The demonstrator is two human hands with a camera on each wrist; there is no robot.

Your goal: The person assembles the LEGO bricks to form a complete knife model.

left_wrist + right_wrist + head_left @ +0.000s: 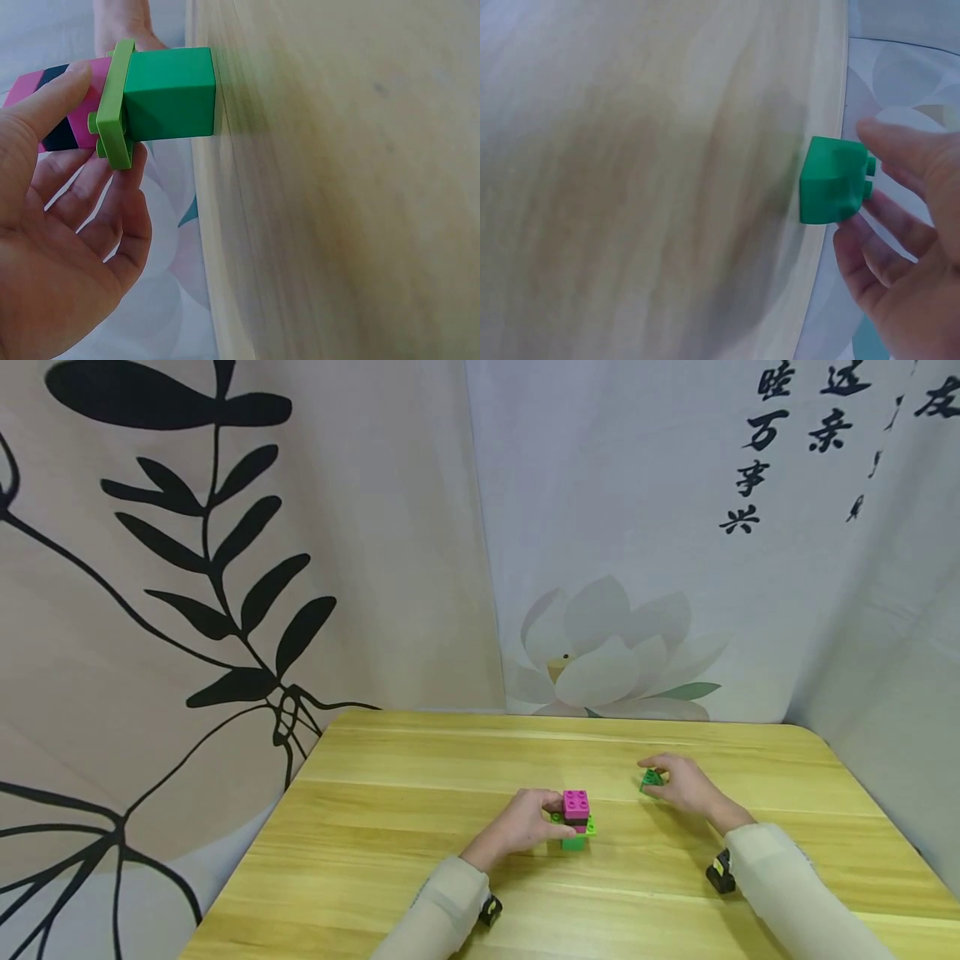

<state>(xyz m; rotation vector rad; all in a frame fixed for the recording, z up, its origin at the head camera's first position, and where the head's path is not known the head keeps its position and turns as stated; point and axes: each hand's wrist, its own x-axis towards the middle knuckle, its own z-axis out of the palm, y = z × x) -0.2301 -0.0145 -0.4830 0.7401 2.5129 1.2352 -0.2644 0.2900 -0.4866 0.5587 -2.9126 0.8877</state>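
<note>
My left hand grips a stack of toy building bricks in the middle of the table. In the left wrist view the thumb presses the pink brick, and the fingers curl behind. The stack also has a black layer, a lime plate with studs at its ends and a green block at the bottom. Farther right, my right hand is around a small green studded brick with a sloped side. The thumb appears slightly apart from it; the other fingertips are close to its lower side.
The wooden table ends at a back edge close behind the right hand. Beyond it hangs a light curtain with dark leaves, a pale flower and writing. Black wrist cameras sit under both sleeves.
</note>
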